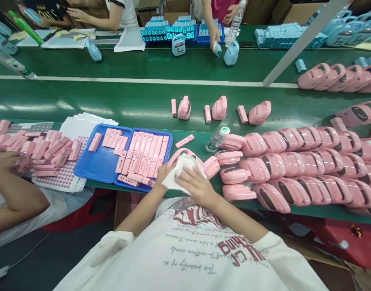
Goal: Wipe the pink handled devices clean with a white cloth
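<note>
The green belt [112, 101] runs across beyond the blue tray [102, 161], which I take as my mark. To the right of the tray a heap of pink shells [309, 161] lies in overlapping rows along the bench edge. The tray itself is partly filled with pink bars [143, 155] laid side by side, mostly toward its right end.

Just off the tray's right corner sits the pink shell [185, 152] I am working on, only its curved top showing. A white cloth [182, 167] is draped over the rest of it. My left hand [161, 173], nearest the tray, is clenched on the shell's left side with the cloth's edge caught under the thumb; the other fingers are hidden behind the cloth. My right hand [196, 186], farther from the tray, lies on top of the cloth, its fingers [185, 184] stretched out and only slightly curved, pressing down rather than gripping.

Beyond the shell, right of the tray's far corner, a water bottle [217, 139] lies on its side, and between it and the tray rests a single pink bar [184, 140].
</note>
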`<state>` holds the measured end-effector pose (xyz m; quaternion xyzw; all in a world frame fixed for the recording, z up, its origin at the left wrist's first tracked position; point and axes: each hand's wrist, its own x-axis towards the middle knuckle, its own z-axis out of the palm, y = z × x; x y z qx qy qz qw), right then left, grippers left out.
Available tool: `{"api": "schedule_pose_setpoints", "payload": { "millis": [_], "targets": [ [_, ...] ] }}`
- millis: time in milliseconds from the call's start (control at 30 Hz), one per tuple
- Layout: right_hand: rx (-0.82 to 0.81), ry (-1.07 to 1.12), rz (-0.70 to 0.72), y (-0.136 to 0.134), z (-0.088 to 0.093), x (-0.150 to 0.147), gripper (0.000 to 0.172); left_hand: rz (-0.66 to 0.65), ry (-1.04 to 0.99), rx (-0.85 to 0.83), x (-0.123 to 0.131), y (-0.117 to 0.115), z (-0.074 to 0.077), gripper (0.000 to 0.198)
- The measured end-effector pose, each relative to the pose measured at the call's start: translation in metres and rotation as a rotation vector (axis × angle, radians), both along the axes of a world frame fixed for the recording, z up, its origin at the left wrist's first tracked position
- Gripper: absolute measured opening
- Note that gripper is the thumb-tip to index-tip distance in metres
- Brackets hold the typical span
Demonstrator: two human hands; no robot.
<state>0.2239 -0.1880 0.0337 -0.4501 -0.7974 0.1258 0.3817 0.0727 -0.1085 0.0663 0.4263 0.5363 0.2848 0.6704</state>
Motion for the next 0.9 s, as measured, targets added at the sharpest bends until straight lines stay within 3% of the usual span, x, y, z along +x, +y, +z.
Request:
{"api": "schedule_pose_setpoints", "payload": {
  "millis": [133, 300, 400, 467, 533, 600, 733, 900],
  "targets": [
    [0.023, 0.134, -0.201, 0.006, 0.011, 0.016, 0.049, 0.031, 0.060, 0.154, 0.005, -0.002, 0.014, 0.024],
    [-0.002, 0.140, -0.075, 0.000, 0.019, 0.022, 0.041, -0.052, 0.066, 0.156, 0.012, -0.004, 0.026, 0.018],
    [-0.153, 0.392, -0.267, -0.004, 0.017, 0.027, 0.044, -0.044, 0.014, 0.157, 0.011, -0.003, 0.027, 0.024],
    [-0.336, 0.626, -0.410, -0.009, 0.015, 0.028, 0.050, -0.029, -0.085, 0.176, 0.009, -0.001, 0.029, 0.032],
    [-0.514, 0.843, -0.461, -0.016, 0.013, 0.024, 0.056, -0.043, -0.191, 0.215, 0.006, 0.002, 0.033, 0.039],
    [-0.617, 0.977, -0.404, -0.021, 0.013, 0.019, 0.067, -0.098, -0.261, 0.257, 0.004, 0.005, 0.038, 0.042],
    [-0.636, 1.008, -0.183, -0.020, 0.014, 0.015, 0.103, -0.209, -0.268, 0.319, 0.004, 0.008, 0.053, 0.043],
    [-0.623, 1.077, -0.203, -0.012, 0.018, 0.011, 0.107, -0.201, -0.226, 0.347, 0.011, 0.009, 0.067, 0.046]
  ]
}}
